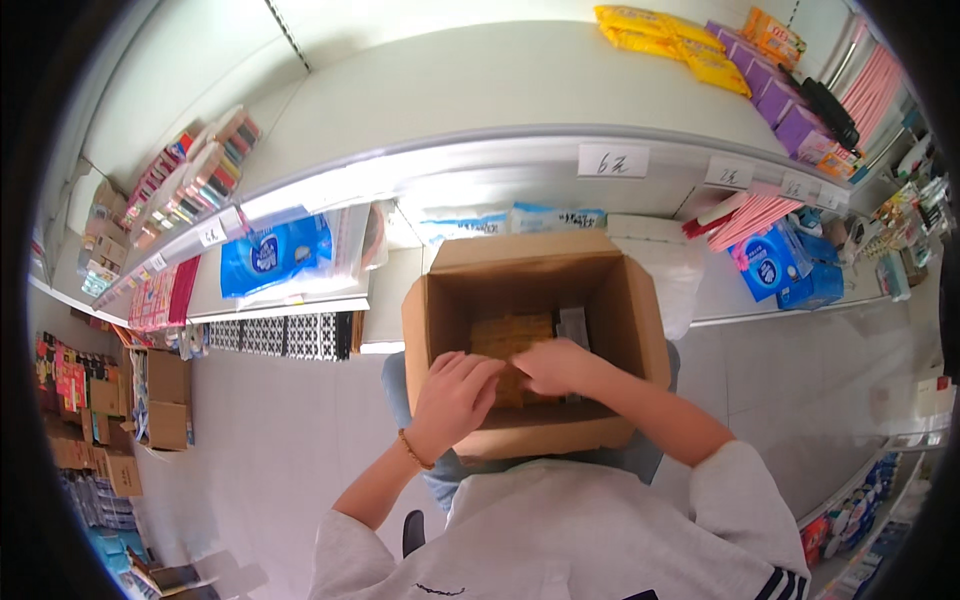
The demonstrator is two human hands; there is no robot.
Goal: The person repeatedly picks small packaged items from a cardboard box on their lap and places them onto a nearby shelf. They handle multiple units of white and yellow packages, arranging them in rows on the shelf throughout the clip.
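Note:
An open cardboard box [525, 442] rests at my lap in front of the shelving, its flaps folded outward. Inside lie yellow packets [510, 334] and, on the right, a grey-and-dark item [573, 327]. My left hand [459, 390], with a beaded bracelet at the wrist, is over the box's left side, fingers bent. My right hand [556, 367] reaches over the packets, fingers curled and slightly blurred. Fingertips of both hands are close together; whether either holds something does not show.
A white shelf [480, 90] with a metal front edge spans the view beyond the box. Yellow packs [671, 37] and purple boxes [765, 86] stand on it at right. Blue tissue packs [277, 251] lie lower left. Cardboard boxes [166, 390] stand on the left floor.

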